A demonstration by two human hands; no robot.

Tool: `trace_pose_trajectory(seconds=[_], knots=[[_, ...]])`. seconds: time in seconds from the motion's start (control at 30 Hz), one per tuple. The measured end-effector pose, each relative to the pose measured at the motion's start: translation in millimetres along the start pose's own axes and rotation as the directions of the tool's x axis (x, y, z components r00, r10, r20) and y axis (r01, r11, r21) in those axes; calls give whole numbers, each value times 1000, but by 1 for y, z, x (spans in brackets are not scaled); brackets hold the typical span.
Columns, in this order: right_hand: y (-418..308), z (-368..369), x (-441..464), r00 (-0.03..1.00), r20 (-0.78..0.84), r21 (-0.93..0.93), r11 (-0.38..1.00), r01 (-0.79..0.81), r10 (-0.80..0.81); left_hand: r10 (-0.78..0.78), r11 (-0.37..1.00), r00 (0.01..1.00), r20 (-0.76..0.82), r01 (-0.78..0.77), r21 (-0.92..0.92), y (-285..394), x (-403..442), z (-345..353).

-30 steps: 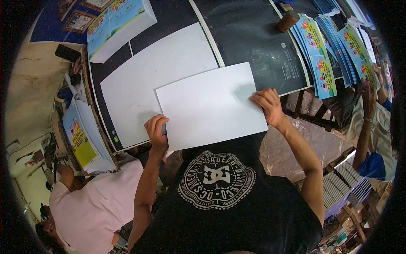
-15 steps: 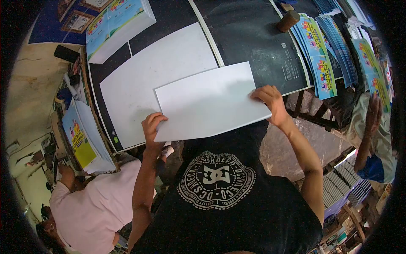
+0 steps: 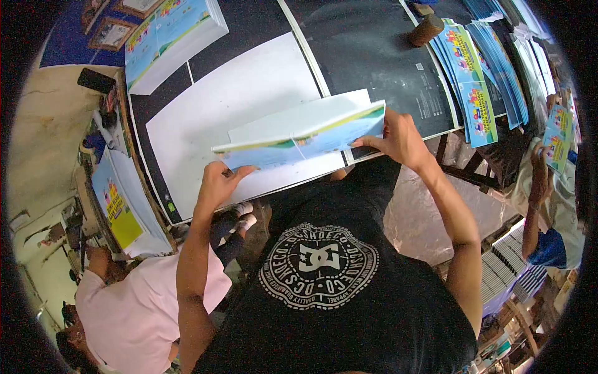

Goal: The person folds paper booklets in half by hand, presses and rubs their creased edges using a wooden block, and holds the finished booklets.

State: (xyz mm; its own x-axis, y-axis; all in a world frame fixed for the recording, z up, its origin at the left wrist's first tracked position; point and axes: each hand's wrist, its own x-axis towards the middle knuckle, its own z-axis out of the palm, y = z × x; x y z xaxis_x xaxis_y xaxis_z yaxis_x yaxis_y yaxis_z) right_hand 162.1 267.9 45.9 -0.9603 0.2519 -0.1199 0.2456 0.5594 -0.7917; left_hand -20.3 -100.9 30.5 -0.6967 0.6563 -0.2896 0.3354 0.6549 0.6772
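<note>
My left hand [image 3: 223,182] pinches the left end of a printed sheet [image 3: 305,140], whose near edge is lifted and folded over, showing its blue and green print. At the sheet's right end, my right hand [image 3: 395,138] grips it between thumb and fingers. White paper [image 3: 349,100] shows just behind the fold. Under the sheet lies a large white board [image 3: 212,100] on the black table mat [image 3: 374,50].
A thick stack of printed sheets [image 3: 174,37] stands at the back left. Fanned booklets [image 3: 476,106] lie at the right beside a brown cylinder [image 3: 427,31]. Another stack [image 3: 128,209] is at far left, near a person in pink [image 3: 143,299]. A co-worker's hand [image 3: 541,181] holds a print at right.
The sheet's near edge has come up and over, from plain white to its printed side showing. My left hand moved slightly left. The co-worker's print at right has shifted.
</note>
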Motion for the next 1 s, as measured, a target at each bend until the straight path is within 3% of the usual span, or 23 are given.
trace_pose_trajectory(seconds=[0.13,0.3,0.4,0.5,0.53,0.6,0.7,0.8,0.9,1.0], knots=[[17,8,11,998,21,-9,998,-66,67,-157,987,973,171,150,53,4,14,-10],[19,9,20,988,75,-78,989,-127,133,-144,989,956,257,147,9,-10,25,-11],[11,9,13,998,-34,0,999,-50,50,-130,987,956,264,149,-52,-7,27,-11],[-20,-2,-2,960,-44,-135,950,-281,277,-132,989,944,301,147,-27,10,28,-18],[-29,-3,-8,975,-179,-235,957,-171,130,-145,986,942,304,162,-32,10,28,-18],[-45,-5,-22,901,-382,-466,885,6,-208,-167,981,936,308,191,-47,6,28,-16],[-107,5,-39,837,-387,-462,867,188,-387,-51,989,969,242,82,-120,-12,27,-8],[-144,45,-30,915,-206,-436,870,231,-347,-225,974,936,271,219,54,-6,31,-13],[-135,103,15,914,-140,-495,826,268,-380,-289,946,929,233,240,217,2,30,-17],[-110,130,55,914,-116,-630,740,235,-388,-159,987,959,234,159,18,-4,29,-7]])
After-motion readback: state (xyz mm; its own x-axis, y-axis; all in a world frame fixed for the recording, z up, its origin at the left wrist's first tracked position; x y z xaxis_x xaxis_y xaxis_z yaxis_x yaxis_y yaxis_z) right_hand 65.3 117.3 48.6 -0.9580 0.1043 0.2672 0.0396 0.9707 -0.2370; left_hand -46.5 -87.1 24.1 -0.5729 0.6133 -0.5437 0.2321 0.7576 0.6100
